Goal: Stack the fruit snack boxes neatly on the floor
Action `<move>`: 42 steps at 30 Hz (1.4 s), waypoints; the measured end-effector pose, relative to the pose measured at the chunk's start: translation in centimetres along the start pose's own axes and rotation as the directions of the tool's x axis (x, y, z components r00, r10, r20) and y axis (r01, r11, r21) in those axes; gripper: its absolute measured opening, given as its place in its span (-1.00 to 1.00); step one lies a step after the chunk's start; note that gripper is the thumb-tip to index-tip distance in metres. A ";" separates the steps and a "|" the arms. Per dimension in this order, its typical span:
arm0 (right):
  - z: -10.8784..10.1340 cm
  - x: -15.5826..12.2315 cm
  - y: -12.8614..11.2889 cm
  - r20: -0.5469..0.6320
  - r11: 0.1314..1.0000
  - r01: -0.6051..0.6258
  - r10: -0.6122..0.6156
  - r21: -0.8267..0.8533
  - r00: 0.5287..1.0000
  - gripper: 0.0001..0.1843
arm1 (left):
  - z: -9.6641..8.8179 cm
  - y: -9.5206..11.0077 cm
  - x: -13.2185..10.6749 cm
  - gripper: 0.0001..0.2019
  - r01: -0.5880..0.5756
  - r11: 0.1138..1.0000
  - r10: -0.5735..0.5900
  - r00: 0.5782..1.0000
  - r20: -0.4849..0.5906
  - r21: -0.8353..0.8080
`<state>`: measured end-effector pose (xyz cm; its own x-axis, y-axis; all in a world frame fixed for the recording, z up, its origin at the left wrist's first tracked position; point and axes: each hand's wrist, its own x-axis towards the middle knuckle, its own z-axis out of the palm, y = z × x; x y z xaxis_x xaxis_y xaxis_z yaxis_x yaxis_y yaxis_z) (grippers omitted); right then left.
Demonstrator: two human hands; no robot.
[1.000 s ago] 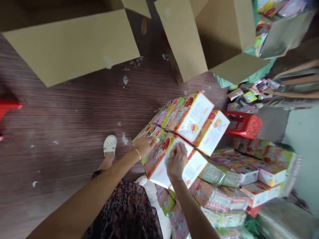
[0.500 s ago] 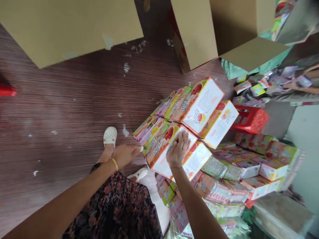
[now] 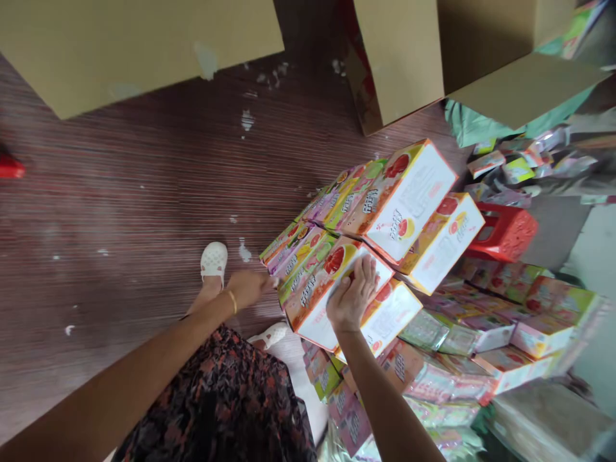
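Note:
Colourful fruit-printed boxes stand in a stacked block with their white tops tilted toward me. My right hand (image 3: 353,296) lies flat on the white top of the near orange-and-white box (image 3: 315,321), fingers stretched and resting on it. My left hand (image 3: 250,289), with a yellow bracelet at the wrist, is closed at the left side of the block, beside the green and yellow boxes (image 3: 298,273). Its fingertips are slightly blurred, and what they pinch, if anything, is too small to make out. Behind, another orange-and-white box (image 3: 409,192) stands against the near ones.
An open brown carton (image 3: 404,58) stands at the upper right, and a large cardboard sheet or flap (image 3: 135,45) spans the upper left. A red plastic stool (image 3: 510,231) is right of the block. More packed boxes (image 3: 500,321) lie at the lower right. White clogs (image 3: 214,258) show on my feet.
The view has shifted, so the boxes, carton and stool appear farther right. My right hand stays flat on the box top; my left hand remains at the block's side.

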<state>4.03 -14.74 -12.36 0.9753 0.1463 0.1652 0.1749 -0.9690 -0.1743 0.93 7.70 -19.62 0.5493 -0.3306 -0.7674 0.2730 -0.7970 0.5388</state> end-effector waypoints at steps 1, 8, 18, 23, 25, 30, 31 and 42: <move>0.0 0.0 0.0 -0.010 1.000 0.011 -0.011 0.003 1.000 -0.47 | -1.2 0.4 2.0 -0.44 0.009 1.000 -0.009 0.998 -0.056 0.005; 0.0 0.1 0.2 -0.029 0.999 0.038 -0.039 -0.018 0.999 -0.47 | -0.7 3.8 10.4 -0.50 -0.014 1.000 0.015 0.999 -0.032 0.007; 0.0 0.0 -0.2 -0.025 0.999 0.025 -0.026 -0.025 0.999 -0.45 | -2.3 -1.2 10.4 -0.43 0.087 0.995 -0.082 0.993 -0.081 0.058; -0.1 -0.1 0.0 -0.027 0.998 0.058 -0.059 -0.036 0.998 -0.42 | 0.4 -0.1 14.4 -0.42 0.036 0.999 -0.035 0.999 -0.020 0.031; -0.1 0.0 0.0 -0.029 0.997 0.071 -0.072 -0.034 0.997 -0.41 | 2.3 -1.8 11.7 -0.45 0.041 0.998 -0.043 0.998 0.047 0.040; -0.3 0.0 -0.3 -0.031 0.996 0.085 -0.086 -0.031 0.996 -0.39 | 1.4 -5.9 8.7 -0.47 0.112 0.990 -0.115 0.993 0.029 0.085; -0.3 0.0 -0.3 -0.030 0.996 0.084 -0.085 -0.032 0.996 -0.39 | 0.5 -5.8 10.1 -0.44 0.120 0.989 -0.120 0.993 -0.003 0.082; -0.7 0.0 -0.3 0.027 0.997 0.077 -0.076 -0.014 0.997 -0.35 | 5.7 -7.7 13.9 -0.55 0.105 0.991 -0.113 0.989 0.093 0.082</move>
<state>3.92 -14.59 -11.65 0.9625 0.2251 0.1514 0.2472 -0.9576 -0.1480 1.93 6.34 -36.38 0.4393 -0.2843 -0.8522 0.2635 -0.8661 0.4248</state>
